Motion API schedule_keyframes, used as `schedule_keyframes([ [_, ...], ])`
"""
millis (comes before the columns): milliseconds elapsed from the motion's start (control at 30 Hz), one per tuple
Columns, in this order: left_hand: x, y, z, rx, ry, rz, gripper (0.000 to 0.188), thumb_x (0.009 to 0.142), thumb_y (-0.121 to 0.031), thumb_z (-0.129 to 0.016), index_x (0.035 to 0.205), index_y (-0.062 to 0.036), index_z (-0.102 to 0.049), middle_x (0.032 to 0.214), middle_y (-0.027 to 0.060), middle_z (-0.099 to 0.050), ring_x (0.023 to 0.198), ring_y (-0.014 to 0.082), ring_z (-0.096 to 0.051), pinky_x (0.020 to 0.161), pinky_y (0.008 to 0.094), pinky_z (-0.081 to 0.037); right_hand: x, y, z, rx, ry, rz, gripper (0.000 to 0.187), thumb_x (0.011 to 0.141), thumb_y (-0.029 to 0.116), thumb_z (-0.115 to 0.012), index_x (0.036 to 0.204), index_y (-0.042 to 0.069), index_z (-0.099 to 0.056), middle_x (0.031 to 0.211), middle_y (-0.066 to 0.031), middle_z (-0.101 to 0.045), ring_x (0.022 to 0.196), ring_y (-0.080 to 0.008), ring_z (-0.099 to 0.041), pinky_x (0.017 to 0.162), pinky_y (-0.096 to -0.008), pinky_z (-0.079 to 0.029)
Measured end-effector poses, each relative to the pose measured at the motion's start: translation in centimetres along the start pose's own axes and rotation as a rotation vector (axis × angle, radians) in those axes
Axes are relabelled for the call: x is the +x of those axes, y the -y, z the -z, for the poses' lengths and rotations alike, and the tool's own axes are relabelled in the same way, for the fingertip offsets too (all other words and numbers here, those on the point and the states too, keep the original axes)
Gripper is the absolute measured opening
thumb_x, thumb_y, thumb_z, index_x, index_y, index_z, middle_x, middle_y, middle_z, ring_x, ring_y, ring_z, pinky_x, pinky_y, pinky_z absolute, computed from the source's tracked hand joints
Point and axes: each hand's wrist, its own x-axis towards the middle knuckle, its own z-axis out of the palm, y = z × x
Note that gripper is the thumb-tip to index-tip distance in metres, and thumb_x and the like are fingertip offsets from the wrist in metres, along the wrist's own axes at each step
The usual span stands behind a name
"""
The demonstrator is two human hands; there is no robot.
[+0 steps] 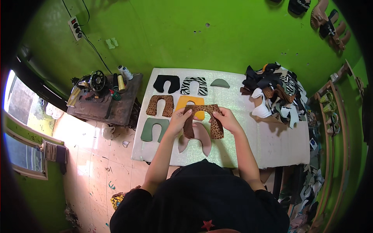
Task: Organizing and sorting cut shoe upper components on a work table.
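Between my hands, above the table, is a brown leopard-print U-shaped shoe-upper piece [217, 128]. My left hand [179, 119] pinches its left upper corner, where a plain brown side shows. My right hand [228, 121] grips the right upper corner, thumb on top. Partly hidden beneath it lie a pale pink arched piece [203, 136] and a yellow arched piece [182, 101]. To their left on the table are a leopard-print piece [155, 105] and a green one [147, 129]. Farther back lie black [159, 86] and zebra-print [187, 87] pieces, with a grey-green half-round [220, 82] beside them.
A tangled heap of scraps [272, 87] covers the right back of the white table [248, 149]. At left stands a sewing machine [97, 81] on a dark stand [126, 99], with thread spools [125, 72]. Sandals hang on a rack [330, 112] at right. Bits litter the tiled floor [99, 155].
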Motion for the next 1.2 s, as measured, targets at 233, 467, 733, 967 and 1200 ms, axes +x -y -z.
schedule_keyframes([
  [233,0.7,0.6,5.1,0.431,-0.224,-0.209,0.014,0.087,-0.012,-0.049,0.086,0.0015,-0.053,0.073,0.0073,-0.061,0.064,0.009,-0.058,0.052,0.0205,-0.041,4.2,-2.6,-3.5,-0.284,-0.106,0.134,0.019,0.084,0.015,-0.051,0.089,-0.003,-0.055,0.071,-0.01,-0.059,0.063,-0.0143,-0.055,0.059,-0.0278,-0.043],
  [467,1.0,0.5,8.1,0.152,-0.273,-0.056,0.018,0.085,-0.008,-0.052,0.099,0.0033,-0.049,0.082,0.0084,-0.061,0.072,0.0115,-0.059,0.063,0.0228,-0.046,7.3,-3.9,-5.9,-0.383,-0.191,0.206,0.018,0.084,0.014,-0.052,0.087,-0.003,-0.054,0.071,-0.0113,-0.058,0.064,-0.0164,-0.054,0.061,-0.0282,-0.043],
  [733,0.7,2.0,14.2,0.089,-0.217,0.104,0.022,0.084,-0.006,-0.053,0.102,0.0039,-0.048,0.087,0.0079,-0.059,0.078,0.0111,-0.056,0.068,0.0225,-0.045,12.5,-5.8,-9.3,-0.4,-0.234,0.263,0.019,0.079,0.017,-0.057,0.084,-0.002,-0.054,0.07,-0.0135,-0.059,0.061,-0.0233,-0.057,0.058,-0.0311,-0.043],
  [967,6.3,4.3,23.4,0.61,-0.515,-0.143,0.022,0.086,-0.011,-0.05,0.101,0.0052,-0.05,0.084,0.0074,-0.058,0.07,0.0119,-0.054,0.063,0.0232,-0.042,17.7,-7.1,-14.8,-0.368,-0.313,0.354,0.017,0.075,0.008,-0.059,0.08,0.0,-0.045,0.062,-0.0101,-0.054,0.057,-0.0245,-0.054,0.055,-0.0326,-0.043],
  [1200,9.9,3.4,24.7,0.865,-0.646,-0.037,0.025,0.079,-0.011,-0.054,0.099,0.0036,-0.057,0.083,0.0146,-0.062,0.078,0.0189,-0.059,0.072,0.0287,-0.044,21.1,-10.3,-15.9,-0.501,-0.236,0.275,0.019,0.069,0.005,-0.063,0.086,0.0,-0.058,0.079,-0.0154,-0.061,0.074,-0.0287,-0.059,0.067,-0.0338,-0.047],
])
